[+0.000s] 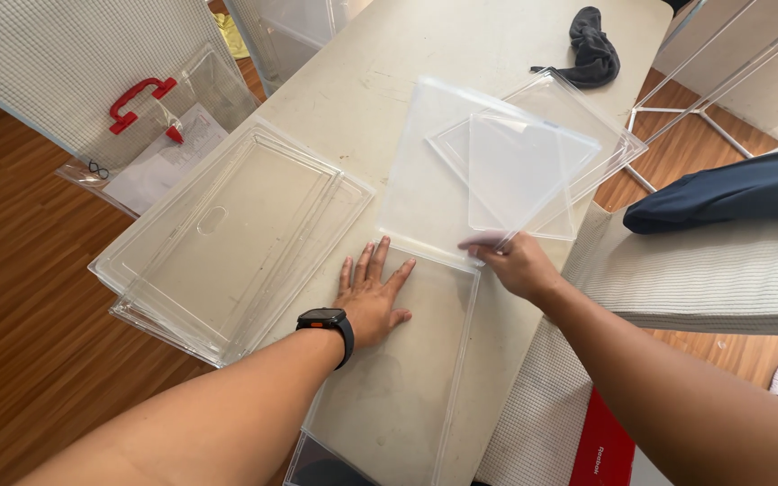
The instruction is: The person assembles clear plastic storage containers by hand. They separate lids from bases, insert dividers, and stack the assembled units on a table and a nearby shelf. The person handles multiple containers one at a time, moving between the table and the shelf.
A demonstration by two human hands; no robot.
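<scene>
Left hand (373, 297) flat, fingers spread, pressing clear panel (389, 396) on table (353, 90); right hand (517, 263) pinching second clear sheet (461, 171); panels unjoined, red handles (141, 101) bagged, unfitted

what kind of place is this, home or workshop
Probably a room at home used for assembling or unpacking: a plain table covered in clear plastic panels, wood flooring, and a dark cloth left at the far end.

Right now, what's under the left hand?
The left hand lies flat on a clear plastic panel; the beige table shows through it. The right hand pinches another clear sheet at that panel's far edge. The patch directly beneath the palm is covered.
</scene>
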